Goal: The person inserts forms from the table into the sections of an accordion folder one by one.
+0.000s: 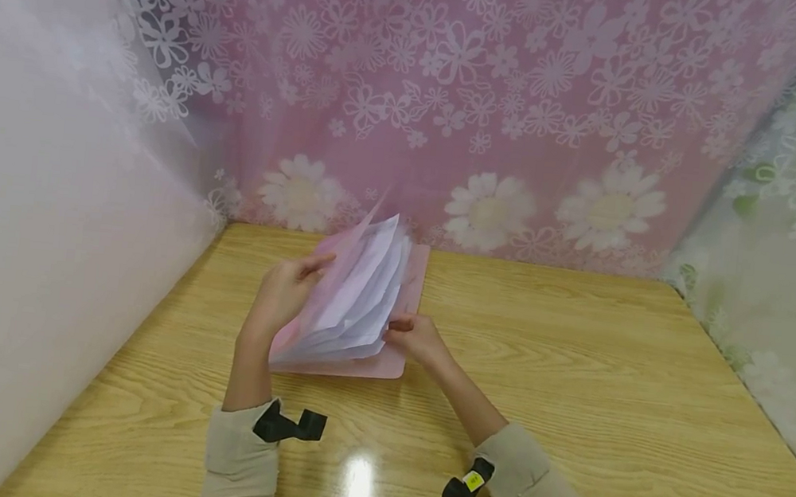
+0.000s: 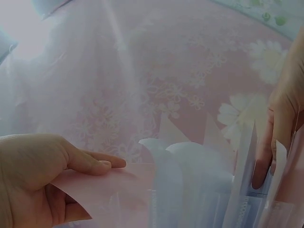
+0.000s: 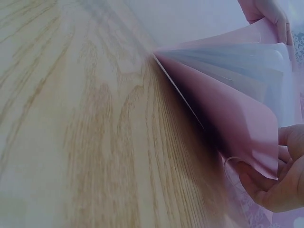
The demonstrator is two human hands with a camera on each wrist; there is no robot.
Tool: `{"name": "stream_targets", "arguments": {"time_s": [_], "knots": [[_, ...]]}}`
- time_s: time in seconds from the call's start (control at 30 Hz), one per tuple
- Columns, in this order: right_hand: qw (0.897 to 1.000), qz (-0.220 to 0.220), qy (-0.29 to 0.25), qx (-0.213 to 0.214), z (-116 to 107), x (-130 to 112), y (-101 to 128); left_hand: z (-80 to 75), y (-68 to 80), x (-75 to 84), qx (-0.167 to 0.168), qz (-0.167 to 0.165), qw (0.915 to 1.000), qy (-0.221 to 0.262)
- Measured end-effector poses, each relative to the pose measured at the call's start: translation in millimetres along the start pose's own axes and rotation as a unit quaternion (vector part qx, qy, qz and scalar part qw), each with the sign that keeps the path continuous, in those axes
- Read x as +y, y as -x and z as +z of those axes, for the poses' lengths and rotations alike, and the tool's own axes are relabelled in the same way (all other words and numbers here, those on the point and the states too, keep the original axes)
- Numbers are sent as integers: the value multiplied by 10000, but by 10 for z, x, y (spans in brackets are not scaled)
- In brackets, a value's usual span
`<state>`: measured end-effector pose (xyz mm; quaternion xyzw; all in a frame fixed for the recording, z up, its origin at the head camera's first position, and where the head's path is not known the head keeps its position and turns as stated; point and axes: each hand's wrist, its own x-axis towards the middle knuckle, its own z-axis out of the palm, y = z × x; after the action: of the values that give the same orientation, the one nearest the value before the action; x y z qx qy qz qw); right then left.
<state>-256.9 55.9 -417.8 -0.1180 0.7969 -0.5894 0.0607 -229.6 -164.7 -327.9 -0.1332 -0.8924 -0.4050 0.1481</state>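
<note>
A pink file folder (image 1: 418,282) lies on the table, its front cover lifted and whitish translucent pages (image 1: 364,301) fanned out inside. My left hand (image 1: 284,290) pinches the raised cover between thumb and fingers; the left wrist view shows this pink cover (image 2: 114,190) up close. At the opposite edge, my right hand (image 1: 421,339) grips the folder's lower right side. Its fingers (image 2: 263,156) reach in among the pages in the left wrist view. Seen from the right wrist, a pink panel (image 3: 237,114) and a thin loop (image 3: 232,172) sit beside the right hand (image 3: 280,175).
The wood-grain table (image 1: 574,361) extends around the folder. Behind it hangs a pink flowered curtain (image 1: 412,106). Pale sheets stand at the left (image 1: 53,167) and right (image 1: 788,238). Black straps (image 1: 280,425) with small devices are worn on both wrists.
</note>
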Motion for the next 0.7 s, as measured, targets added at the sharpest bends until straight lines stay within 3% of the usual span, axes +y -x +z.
{"name": "stream_targets", "arguments": {"time_s": [0.23, 0.47, 0.57, 0.7], "knots": [[9997, 96, 14, 224, -35, -8, 15, 25, -12, 3, 37, -15, 10000, -7], [9973, -37, -33, 734, -185, -3, 56, 63, -24, 27, 120, -136, 9998, 73], [9958, 69, -186, 892, -272, 1, 101, 86, -34, 50, 169, -131, 9998, 40], [9946, 246, -610, 799, -367, 29, 178, 132, -52, 82, 171, -150, 9997, -5]]}}
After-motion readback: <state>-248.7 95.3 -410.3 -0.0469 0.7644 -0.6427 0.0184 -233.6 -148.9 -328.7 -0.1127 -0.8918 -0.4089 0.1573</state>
